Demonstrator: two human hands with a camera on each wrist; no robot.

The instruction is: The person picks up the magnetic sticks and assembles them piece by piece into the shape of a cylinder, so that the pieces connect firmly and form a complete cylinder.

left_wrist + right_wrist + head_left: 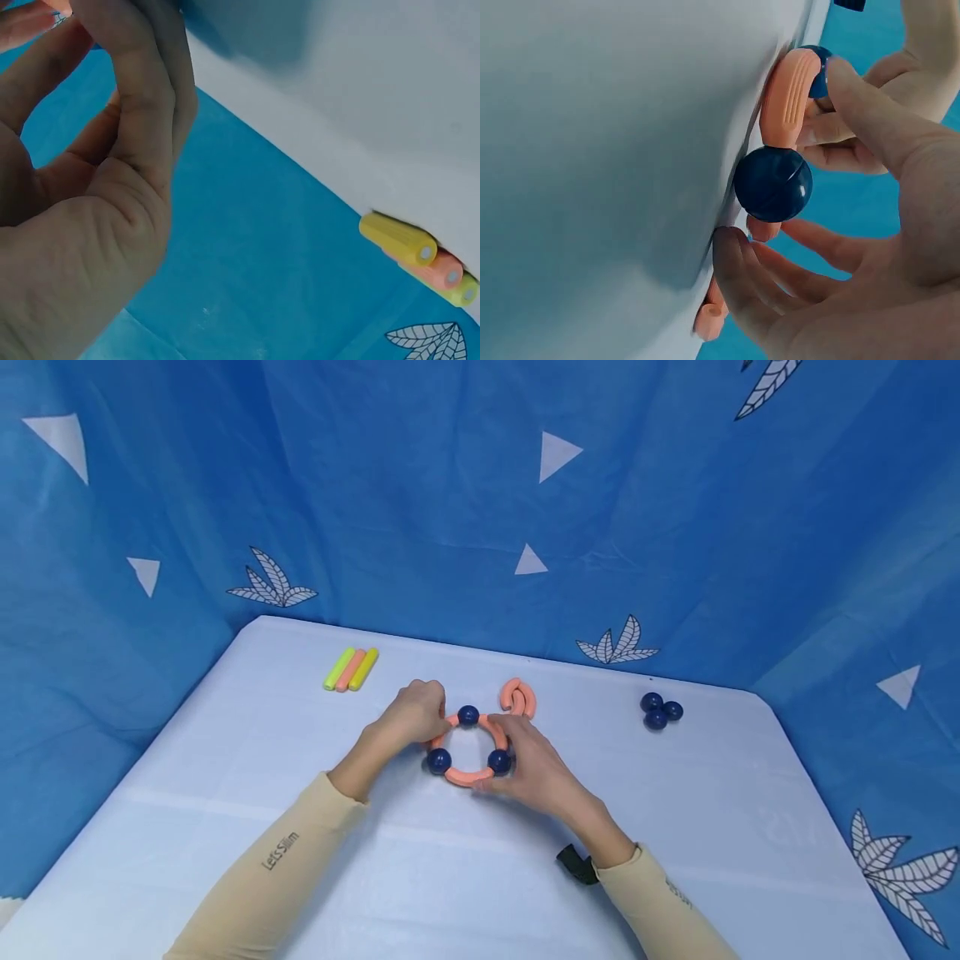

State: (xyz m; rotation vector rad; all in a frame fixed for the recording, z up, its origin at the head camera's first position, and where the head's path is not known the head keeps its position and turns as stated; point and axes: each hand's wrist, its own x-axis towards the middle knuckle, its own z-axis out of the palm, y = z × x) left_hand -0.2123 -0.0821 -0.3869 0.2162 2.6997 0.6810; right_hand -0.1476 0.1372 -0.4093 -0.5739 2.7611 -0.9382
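A ring of orange curved rods (pixel 460 777) joined by navy balls (pixel 438 762) lies on the white table. My left hand (pixel 411 717) pinches the curved rod on the ring's upper left; in the left wrist view its fingers hide the rod. My right hand (pixel 538 768) holds the ring's right side, the thumb at the bottom rod and the fingers at the upper right rod. Between them sits the right ball (pixel 772 184). An orange curved rod (pixel 786 97) meets this ball in the right wrist view.
Loose orange curved rods (pixel 529 700) lie just behind my right hand. Light green (pixel 339 668), orange (pixel 351 670) and yellow (pixel 364 669) straight rods lie at the back left. Three navy balls (pixel 655 719) cluster at the right. A dark object (pixel 575 865) shows beside my right forearm.
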